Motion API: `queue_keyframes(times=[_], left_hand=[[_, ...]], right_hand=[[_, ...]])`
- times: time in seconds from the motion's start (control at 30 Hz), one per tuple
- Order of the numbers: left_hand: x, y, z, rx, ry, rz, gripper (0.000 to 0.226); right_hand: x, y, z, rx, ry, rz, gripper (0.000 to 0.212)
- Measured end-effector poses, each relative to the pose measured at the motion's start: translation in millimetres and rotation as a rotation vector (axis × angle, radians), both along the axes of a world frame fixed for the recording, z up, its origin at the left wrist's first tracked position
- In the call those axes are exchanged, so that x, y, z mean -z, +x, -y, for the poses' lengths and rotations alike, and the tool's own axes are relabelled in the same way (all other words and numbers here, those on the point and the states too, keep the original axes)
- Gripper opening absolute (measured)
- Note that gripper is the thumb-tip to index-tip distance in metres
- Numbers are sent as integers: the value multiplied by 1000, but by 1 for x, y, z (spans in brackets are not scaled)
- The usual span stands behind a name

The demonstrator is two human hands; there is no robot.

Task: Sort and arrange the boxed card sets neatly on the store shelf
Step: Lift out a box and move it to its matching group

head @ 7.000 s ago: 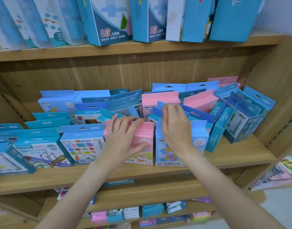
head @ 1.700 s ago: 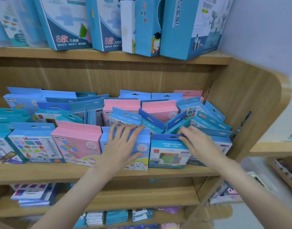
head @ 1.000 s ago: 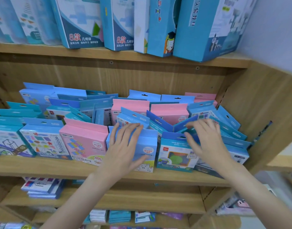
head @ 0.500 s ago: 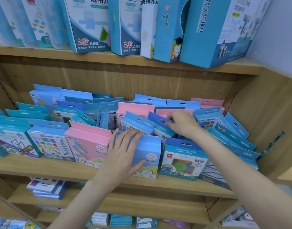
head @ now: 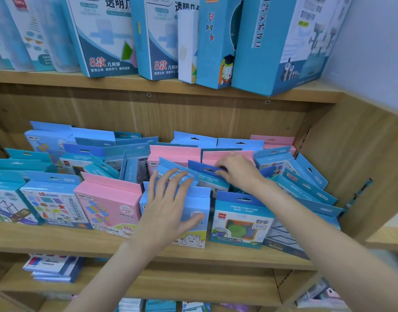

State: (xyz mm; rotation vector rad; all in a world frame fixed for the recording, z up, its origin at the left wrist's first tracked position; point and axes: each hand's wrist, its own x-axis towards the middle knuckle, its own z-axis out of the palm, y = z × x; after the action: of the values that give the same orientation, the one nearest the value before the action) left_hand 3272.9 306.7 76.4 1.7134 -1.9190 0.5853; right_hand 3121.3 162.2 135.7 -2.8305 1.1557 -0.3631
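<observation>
So the right hand (head: 237,171) is reaching into the second row on the middle shelf (head: 58,238), fingers curled over the hanging tab of a dark blue box (head: 207,171) that sits skewed among the others. Looks like a pinch on that tab, thumb underneath, though the thumb side is mostly hidden, so I can't swear how firm the hold is.

The key bit: that box lies right under the right hand's fingers, behind the front row and slightly up-left of the wrist. Its tab edge runs slantwise, high on the left and dropping toward the right, not square with the shelf front like the neat ones. The right hand is clearly the nearer one; its forearm comes in from the lower right, crossing over the teal box (head: 239,219) in the front row.

The left hand (head: 168,210) is laid flat, fingers straight and spread, on the face of the light blue box (head: 193,221) with the bear on it, gripping nothing. My guess is it's steadying the front row. The pink box (head: 108,206) stands just left of it.

I'd say the next move needs lifting or twisting the skewed box straight without knocking over its tilted neighbours on the right.
</observation>
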Motion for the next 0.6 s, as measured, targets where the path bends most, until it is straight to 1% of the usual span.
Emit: queue_keyframes(times=[0.17,0.3,0.47,0.53,0.6], left_hand=[[-1,4,5,31,16,28,58],[0,3,6,43,13,-4,54],[-1,3,5,53,10,-25,54],[-1,2,5,53,17,-28,56],[-2,0,5,80,16,-32,59]], right_hand=[[-2,-12,12,77,-26,132,21],[-6,-22,19,75,-28,30,21],[-8,-30,18,113,-124,-93,16],[-12,-36,17,150,-126,-52,13],[-23,-48,14,165,-78,60,13]])
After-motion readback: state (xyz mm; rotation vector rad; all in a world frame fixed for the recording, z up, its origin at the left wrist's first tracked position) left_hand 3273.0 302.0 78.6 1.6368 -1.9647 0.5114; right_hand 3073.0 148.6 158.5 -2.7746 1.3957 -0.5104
